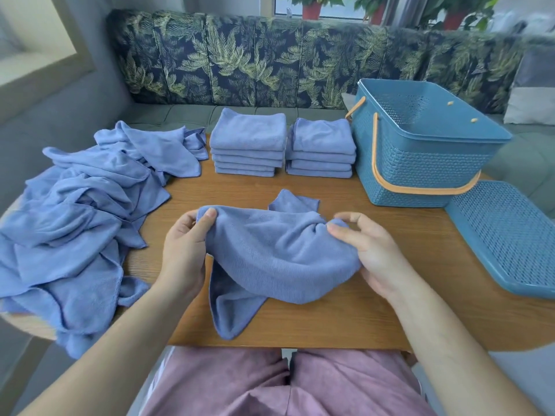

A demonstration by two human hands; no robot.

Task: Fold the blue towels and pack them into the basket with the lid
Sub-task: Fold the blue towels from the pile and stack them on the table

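Note:
A blue towel (270, 253) sags between my two hands over the middle of the wooden table (390, 265). My left hand (183, 250) pinches its left corner between thumb and fingers. My right hand (369, 250) pinches the bunched right edge. One towel corner hangs down toward the table's near edge, another lies flat behind. Two stacks of folded blue towels (249, 145) (321, 150) sit at the table's far side. A heap of unfolded blue towels (81, 220) covers the left. The teal basket (420, 163) with orange handles stands open at the right, and its lid (510, 235) lies beside it.
A leaf-patterned sofa back (270, 61) runs behind the table, with potted plants (312, 7) on the sill above. My legs in pink trousers (285, 385) are under the near edge. The unfolded heap spills over the table's left edge.

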